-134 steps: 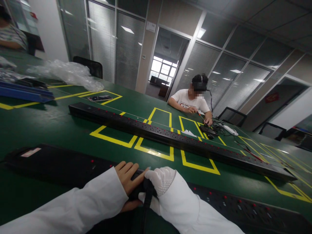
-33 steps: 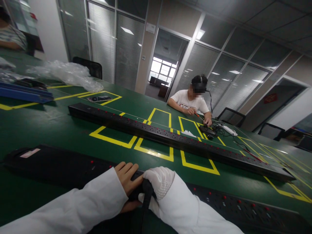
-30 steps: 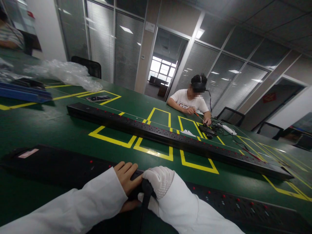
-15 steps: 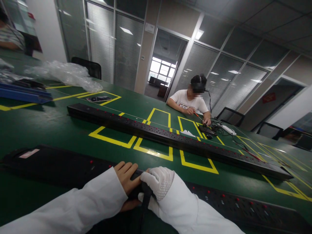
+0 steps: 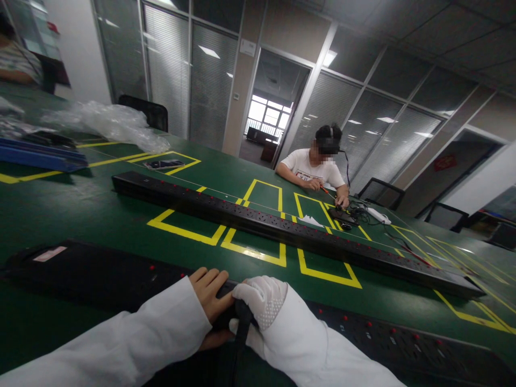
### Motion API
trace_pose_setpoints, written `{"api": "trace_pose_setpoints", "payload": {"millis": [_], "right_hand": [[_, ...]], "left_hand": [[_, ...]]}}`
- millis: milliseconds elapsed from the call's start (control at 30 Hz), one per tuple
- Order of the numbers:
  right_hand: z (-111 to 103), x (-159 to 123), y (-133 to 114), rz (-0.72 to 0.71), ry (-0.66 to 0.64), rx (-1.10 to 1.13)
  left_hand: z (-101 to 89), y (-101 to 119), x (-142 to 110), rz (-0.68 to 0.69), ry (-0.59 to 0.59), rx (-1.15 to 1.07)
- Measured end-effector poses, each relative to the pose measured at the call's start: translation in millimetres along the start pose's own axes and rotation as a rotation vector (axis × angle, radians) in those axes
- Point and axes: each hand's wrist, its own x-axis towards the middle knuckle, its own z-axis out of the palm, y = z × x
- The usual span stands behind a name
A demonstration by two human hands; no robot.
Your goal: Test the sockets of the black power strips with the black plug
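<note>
Black rounded plug (image 5: 242, 310) sits midway along nearer long black socket strip (image 5: 108, 271); white-gloved right hand (image 5: 264, 301) clamped on it, bare left hand (image 5: 209, 295) clamped across strip. Seating hidden. Sideways force could jam plug, skid strip.

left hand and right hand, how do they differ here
The left hand is bare, while the right hand wears a white dotted glove. The left hand holds the near strip with its fingers across the top; the right hand curls around a corded black plug. Both come out of white sleeves.
</note>
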Motion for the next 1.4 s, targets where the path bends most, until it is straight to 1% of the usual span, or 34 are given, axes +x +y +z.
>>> {"api": "trace_pose_setpoints", "payload": {"millis": [133,400,567,700,767,933,1100,1267,1400], "right_hand": [[0.8,-0.3,0.5,-0.001,0.004,-0.005],[-2.8,-1.1,-4.7,0.031,0.014,-0.027],[-5.3,-1.8,-9.7,0.026,-0.005,-0.063],[-3.9,0.1,-9.0,0.028,-0.029,-0.111],[-3.7,1.4,-8.2,0.032,-0.034,-0.133],[-3.0,0.2,-7.7,0.015,-0.026,-0.180],[6.2,-3.4,-4.0,0.021,0.026,-0.203],[10.4,-1.9,-0.5,0.028,0.000,-0.133],[10.0,-1.5,0.3,0.035,-0.045,-0.156]], "left_hand": [[-4.8,0.5,0.6,0.001,-0.048,0.001],[-9.6,-0.4,-0.5,0.005,-0.024,0.000],[-5.7,0.1,-0.7,0.004,0.027,-0.014],[-1.5,1.0,-0.5,-0.005,0.100,-0.017],[-0.5,1.1,-0.4,-0.007,0.116,-0.022],[-1.2,0.3,-0.5,0.008,0.098,-0.034],[-1.3,1.2,-0.8,-0.006,0.102,-0.013],[-0.4,2.2,-0.8,0.000,0.103,0.025],[-2.6,1.2,-0.5,0.011,0.067,0.014]]}}
